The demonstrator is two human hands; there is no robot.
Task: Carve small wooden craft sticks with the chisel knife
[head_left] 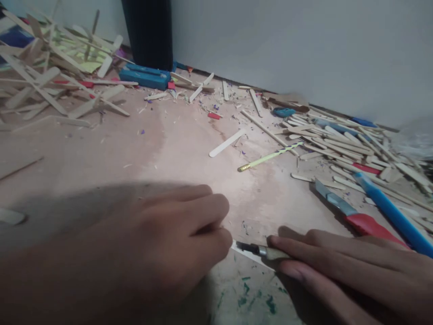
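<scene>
My left hand (pixel 189 234) is closed, with its fingers curled, on one end of a pale popsicle stick (pixel 253 260) low over the table. Most of that stick is hidden by my hands. In my right hand (pixel 334 266) is a small carving knife (pixel 272 253) with a wooden handle, metal collar and dark blade. The blade points left and lies along the stick, close to my left fingertips. Beyond my right hand rests a red-handled utility knife (pixel 365 223), and beside it a blue pen-like tool (pixel 389 207).
A heap of popsicle sticks (pixel 352 144) lies at right. Crossed sticks (pixel 64 85) pile up at back left, near a blue block (pixel 145 76) under a dark post. A patterned yellow pencil (pixel 267 158) and a loose stick (pixel 226 143) lie mid-table. The wall (pixel 287 45) bounds the back.
</scene>
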